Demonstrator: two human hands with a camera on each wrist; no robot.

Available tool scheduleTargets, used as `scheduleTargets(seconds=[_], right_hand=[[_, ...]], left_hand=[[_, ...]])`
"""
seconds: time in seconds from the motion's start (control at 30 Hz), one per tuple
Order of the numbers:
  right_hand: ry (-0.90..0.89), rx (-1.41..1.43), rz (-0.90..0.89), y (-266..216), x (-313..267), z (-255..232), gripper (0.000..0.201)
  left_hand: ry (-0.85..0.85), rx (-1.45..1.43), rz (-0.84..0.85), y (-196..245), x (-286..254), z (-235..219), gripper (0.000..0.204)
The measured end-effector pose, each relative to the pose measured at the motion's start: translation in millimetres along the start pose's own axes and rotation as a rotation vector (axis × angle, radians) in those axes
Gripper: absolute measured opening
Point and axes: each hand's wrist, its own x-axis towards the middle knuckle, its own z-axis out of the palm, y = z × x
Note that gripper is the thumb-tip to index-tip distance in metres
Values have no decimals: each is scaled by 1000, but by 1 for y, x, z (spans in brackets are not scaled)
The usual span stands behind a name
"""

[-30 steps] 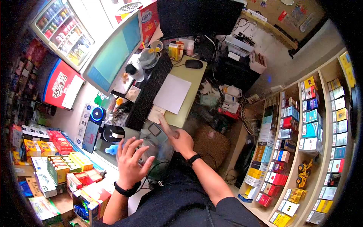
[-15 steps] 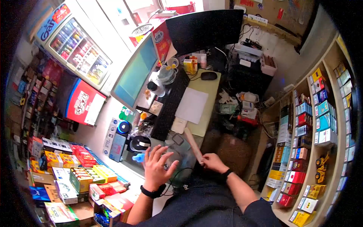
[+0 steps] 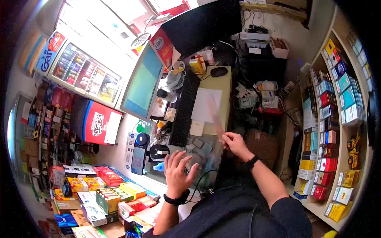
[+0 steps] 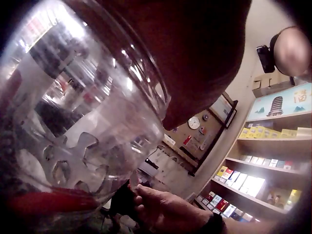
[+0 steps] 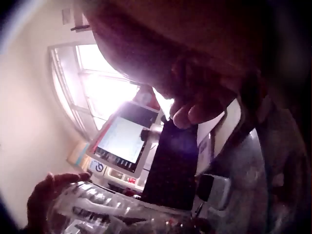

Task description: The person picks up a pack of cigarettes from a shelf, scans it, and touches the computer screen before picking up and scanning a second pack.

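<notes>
Clear plastic jar (image 3: pixel 189 158) is being steadied under the left hand (image 3: pixel 177 171)'s spread fingers, while the right hand (image 3: pixel 234 143), at its two o'clock, is pinching a thin strip (image 3: pixel 216 117) best lifted slowly.

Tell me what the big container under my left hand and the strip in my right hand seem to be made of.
Container: looks like clear, glossy plastic; shelves show through its wall, with bright glints. Strip: pale pinkish-tan, thin, flat, matte; motion-blurred, so wood, card or plastic stays open.
</notes>
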Motion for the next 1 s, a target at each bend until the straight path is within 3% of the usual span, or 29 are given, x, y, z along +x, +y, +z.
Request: scheduleTargets(seconds=[0.07, 0.2, 0.3, 0.43, 0.47, 0.6, 0.7, 0.83, 0.97, 1.0], right_hand=[[21, 93, 40, 6, 14, 5, 27], [-20, -89, 241, 53, 47, -5, 26], [-61, -231, 157, 53, 52, -8, 29], [83, -670, -77, 33, 42, -1, 46], [36, -692, -9, 25, 37, 0, 48], [-89, -633, -107, 38, 23, -14, 47], [-93, -654, -82, 58, 8, -44, 47], [-65, -723, 111, 108, -22, -108, 47], [49, -833, 284, 201, -69, -176, 51], [29, -850, 406, 202, -86, -184, 51]], left_hand=[[4, 2, 6, -1, -1, 1, 31], [12, 0, 13, 1, -1, 2, 30], [22, 3, 23, -3, -3, 5, 30], [11, 21, 19, 1, -1, 4, 29], [13, 23, 21, 0, -1, 5, 29], [20, 17, 27, -1, -2, 5, 29], [20, 17, 30, -2, -2, 5, 29], [21, 35, 22, -3, -3, 8, 31], [24, 29, 9, 0, -1, 9, 32], [25, 26, 6, 1, 0, 9, 32]])
